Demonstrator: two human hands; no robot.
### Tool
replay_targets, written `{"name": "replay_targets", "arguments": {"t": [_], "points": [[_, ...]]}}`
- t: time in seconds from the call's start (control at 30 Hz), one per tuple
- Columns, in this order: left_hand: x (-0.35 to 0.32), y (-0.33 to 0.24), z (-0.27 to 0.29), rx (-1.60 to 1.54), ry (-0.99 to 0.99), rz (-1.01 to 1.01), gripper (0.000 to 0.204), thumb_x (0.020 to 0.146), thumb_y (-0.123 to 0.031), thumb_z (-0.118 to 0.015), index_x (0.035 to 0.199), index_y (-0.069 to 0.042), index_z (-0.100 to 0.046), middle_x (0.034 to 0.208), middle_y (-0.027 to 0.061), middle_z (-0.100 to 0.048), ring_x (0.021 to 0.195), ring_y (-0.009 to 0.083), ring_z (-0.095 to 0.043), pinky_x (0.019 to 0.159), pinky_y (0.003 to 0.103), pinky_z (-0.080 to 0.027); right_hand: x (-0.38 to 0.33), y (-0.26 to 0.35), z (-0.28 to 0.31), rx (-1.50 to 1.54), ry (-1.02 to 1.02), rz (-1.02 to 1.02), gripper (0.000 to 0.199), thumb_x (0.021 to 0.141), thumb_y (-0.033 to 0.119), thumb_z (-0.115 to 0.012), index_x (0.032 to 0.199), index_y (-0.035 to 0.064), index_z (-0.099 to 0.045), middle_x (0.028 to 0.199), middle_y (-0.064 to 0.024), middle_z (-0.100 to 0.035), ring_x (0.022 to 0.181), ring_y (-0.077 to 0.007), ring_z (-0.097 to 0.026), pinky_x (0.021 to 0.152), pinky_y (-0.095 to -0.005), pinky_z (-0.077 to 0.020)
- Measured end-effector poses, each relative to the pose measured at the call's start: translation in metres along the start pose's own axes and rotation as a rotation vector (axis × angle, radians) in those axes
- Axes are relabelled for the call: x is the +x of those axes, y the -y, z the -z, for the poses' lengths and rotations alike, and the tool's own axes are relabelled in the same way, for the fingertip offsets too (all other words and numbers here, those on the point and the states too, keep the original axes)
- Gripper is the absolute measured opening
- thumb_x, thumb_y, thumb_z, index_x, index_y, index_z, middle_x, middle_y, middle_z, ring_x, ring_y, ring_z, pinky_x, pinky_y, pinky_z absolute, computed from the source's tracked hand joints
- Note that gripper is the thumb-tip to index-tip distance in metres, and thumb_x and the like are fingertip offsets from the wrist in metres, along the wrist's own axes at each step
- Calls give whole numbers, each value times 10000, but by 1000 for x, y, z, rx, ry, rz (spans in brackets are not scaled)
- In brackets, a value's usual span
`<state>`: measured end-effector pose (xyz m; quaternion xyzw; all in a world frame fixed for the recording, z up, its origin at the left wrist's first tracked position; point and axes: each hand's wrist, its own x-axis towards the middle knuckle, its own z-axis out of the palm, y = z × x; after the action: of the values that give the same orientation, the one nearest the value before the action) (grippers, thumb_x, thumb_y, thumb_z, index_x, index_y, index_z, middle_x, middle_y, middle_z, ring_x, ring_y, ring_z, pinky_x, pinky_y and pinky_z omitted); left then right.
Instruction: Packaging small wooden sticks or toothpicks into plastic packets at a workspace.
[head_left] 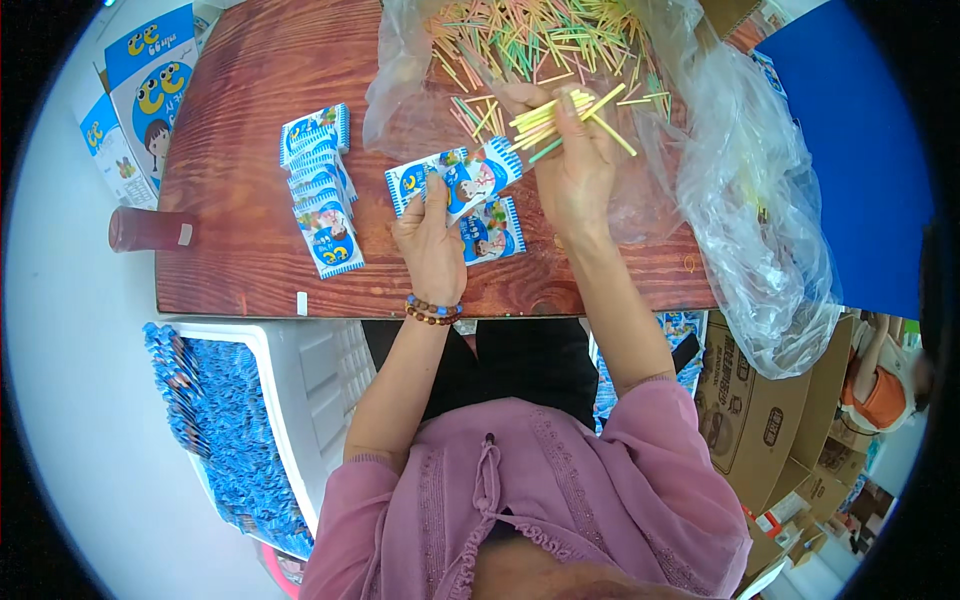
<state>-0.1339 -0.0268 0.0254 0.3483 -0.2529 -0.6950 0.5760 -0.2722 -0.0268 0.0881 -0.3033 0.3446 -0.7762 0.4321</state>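
Note:
Between the thumb and fingers of my left hand (432,232) is a small blue-and-white packet (482,182), with another like it (408,180) beside it. My right hand (578,180) is closed on a bunch of thin sticks (552,118), mostly pale yellow with pink and a green one. The lower ends of the sticks are at the packet's upper right end; whether any are inside it I cannot tell. Under the left hand's packets, another packet (493,230) lies on the wooden table (240,90). A row of overlapping packets (325,200) lies to the left.
Loose pastel sticks (540,40) are heaped on clear plastic at the far side. A crumpled plastic bag (765,200) hangs over the right edge. Printed boxes (150,100) and a reddish bottle (150,229) stand left. Below, a white bin (300,400) holds many blue packets; cardboard boxes (740,400) stand right.

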Motion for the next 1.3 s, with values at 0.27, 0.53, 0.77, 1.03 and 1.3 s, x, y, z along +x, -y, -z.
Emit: {"name": "replay_targets", "arguments": {"t": [0.27, 0.53, 0.77, 1.03, 1.3], "points": [[-7, 6, -9, -80, -8, -49, 189, 961, -187, -573, 981, -20, -659, 955, 34, -672, 848, 86, -628, 741, 252, -513, -8, -21, -17, 148, -135, 167, 265, 1013, 210, -391, 1102, -20, -489, 1126, -221, -629, 1026, -233, -595, 922, -346, -455], [-5, 9, -11, -191, -27, -11, 195, 961, -193, -568, 992, -19, -651, 973, 45, -673, 865, 101, -629, 767, 276, -524, -24, -29, -18, 38, -155, 104, 405, 1002, 208, -371, 1164, -132, -521, 1230, -221, -566, 1069, -245, -580, 901, -344, -472], [-1, 8, -11, -179, 16, -28, 196, 967, -196, -558, 983, -24, -650, 982, 48, -675, 872, 108, -632, 783, 282, -521, -28, -31, -16, 64, 4, 35, 319, 995, 217, -395, 1136, -21, -552, 1299, -216, -528, 1141, -246, -534, 983, -367, -406], [4, 10, -1, -290, 134, 83, 207, 978, -215, -534, 1049, -45, -628, 1069, 43, -658, 973, 141, -618, 876, 336, -500, -15, -25, -11, -54, 176, 80, 345, 999, 237, -394, 1156, -31, -544, 1374, -221, -458, 1304, -290, -412, 1089, -405, -307], [0, 13, 6, -498, 240, 248, 349, 958, -290, -557, 1231, -75, -533, 1182, 51, -609, 1058, 185, -581, 897, 364, -481, -14, -19, -16, -105, 293, 16, 385, 995, 263, -414, 1181, -39, -566, 1368, -178, -481, 1292, -263, -419, 1091, -397, -298]]}}
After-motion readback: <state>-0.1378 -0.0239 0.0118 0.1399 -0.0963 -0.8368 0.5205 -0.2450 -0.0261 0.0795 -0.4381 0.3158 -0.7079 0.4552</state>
